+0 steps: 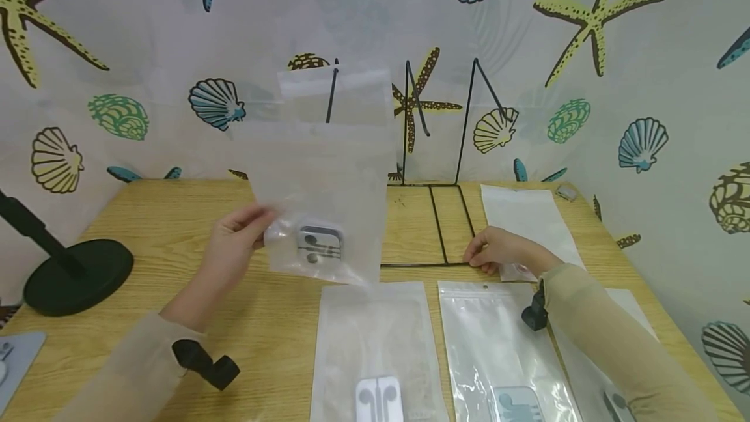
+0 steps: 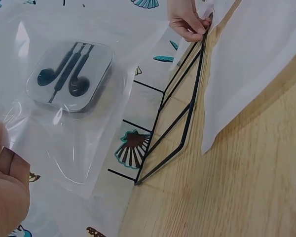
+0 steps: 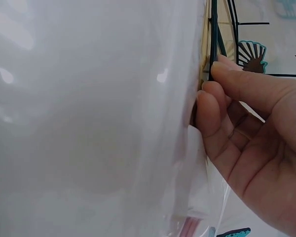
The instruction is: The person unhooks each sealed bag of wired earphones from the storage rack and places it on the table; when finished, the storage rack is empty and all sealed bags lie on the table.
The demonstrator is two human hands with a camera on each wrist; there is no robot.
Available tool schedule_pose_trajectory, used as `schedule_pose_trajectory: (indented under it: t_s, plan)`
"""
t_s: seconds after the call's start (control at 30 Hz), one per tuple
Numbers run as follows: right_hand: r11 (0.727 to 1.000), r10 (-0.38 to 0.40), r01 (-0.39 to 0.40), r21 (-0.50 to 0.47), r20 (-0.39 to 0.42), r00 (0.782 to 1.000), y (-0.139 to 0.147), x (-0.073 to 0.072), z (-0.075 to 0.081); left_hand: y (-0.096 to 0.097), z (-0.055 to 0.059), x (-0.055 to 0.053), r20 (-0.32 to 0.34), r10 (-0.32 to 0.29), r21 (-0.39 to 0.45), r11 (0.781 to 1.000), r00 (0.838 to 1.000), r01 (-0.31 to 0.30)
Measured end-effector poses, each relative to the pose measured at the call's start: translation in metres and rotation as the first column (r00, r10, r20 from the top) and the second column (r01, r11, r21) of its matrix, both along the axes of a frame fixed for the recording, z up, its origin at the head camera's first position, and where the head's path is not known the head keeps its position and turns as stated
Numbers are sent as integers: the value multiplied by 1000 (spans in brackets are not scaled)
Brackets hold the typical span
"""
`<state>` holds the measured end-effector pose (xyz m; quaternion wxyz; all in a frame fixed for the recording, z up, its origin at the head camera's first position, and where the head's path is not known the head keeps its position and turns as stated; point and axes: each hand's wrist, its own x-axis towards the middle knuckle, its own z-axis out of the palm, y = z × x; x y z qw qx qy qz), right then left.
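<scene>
In the head view, my left hand pinches the left edge of a clear plastic zip bag, raised upright above the table. Inside the bag lies a clear case with dark wired earphones, seen closely in the left wrist view as an earphone case. Behind the bag stands a black wire rack with upright bent prongs; the bag hides its left part. My right hand pinches the rack's front right corner, and in the right wrist view the thumb and fingers of this hand close on the dark wire.
A bag with white earphones lies at front centre. To its right lies a bag with pale blue earphones. Another bag is partly under my right forearm, one more bag behind. A black round stand base stands left.
</scene>
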<state>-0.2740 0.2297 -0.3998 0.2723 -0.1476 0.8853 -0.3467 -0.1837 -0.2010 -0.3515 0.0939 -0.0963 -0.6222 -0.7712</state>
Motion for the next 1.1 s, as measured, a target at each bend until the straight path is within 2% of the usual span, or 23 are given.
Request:
schedule_pose_trajectory:
  t_s: [0.27,0.53,0.67,0.83,1.0,1.1]
  plan:
    - [1000,-10,10,-3,2,1000,1,0,0,-22,4,4,-52,-36,45,998,998,38]
    - [1000,1,-1,-1,4,1000,1,1,2,-55,3,1,-79,-38,200,978,996,53]
    - [1000,7,-7,-3,-1,1000,1,1,2,-72,1,0,-46,-36,285,957,998,48]
    - [1000,12,-12,-4,-5,1000,1,1,2,-93,-5,0,25,-17,311,950,1000,9]
    - [1000,9,-9,4,-3,1000,2,0,2,-110,-17,-4,109,4,252,967,994,-31]
    - [1000,9,-9,7,-5,1000,2,-1,2,-120,-25,-7,169,14,171,984,985,-43]
